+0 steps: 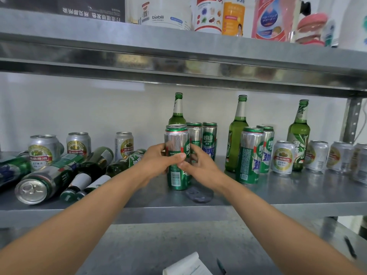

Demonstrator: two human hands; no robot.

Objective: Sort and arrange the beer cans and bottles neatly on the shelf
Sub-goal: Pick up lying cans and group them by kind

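Quick one from my end of the feed. I've got both hands on one tall green can [176, 157], dead centre of the middle shelf [278, 193]. My left hand [158, 161] wraps it from 9 o'clock, fingers curled round the back and thumb across the label. My right hand [196, 165] grips from 3 o'clock, fingers bent onto its side. The can is upright with its base down at the shelf surface, though I can't tell if it's actually sitting on it or a hair off.

At 12 o'clock from that can there's a green bottle [177, 110] standing by the wall, with two more tall cans [202, 137] side by side at about 1 o'clock.

Out toward 3 o'clock it looks tidier:
- another upright bottle [236, 135]
- a pair of tall green cans [258, 153] touching each other
- a third bottle [299, 135]
- a row of short silver cans [316, 155] running off to the edge

At 9 o'clock it's a mess. There's a heap of bottles [93, 167] lying on their sides, a tipped-over can [39, 183] with its top facing me, and three short silver cans standing behind [78, 143].
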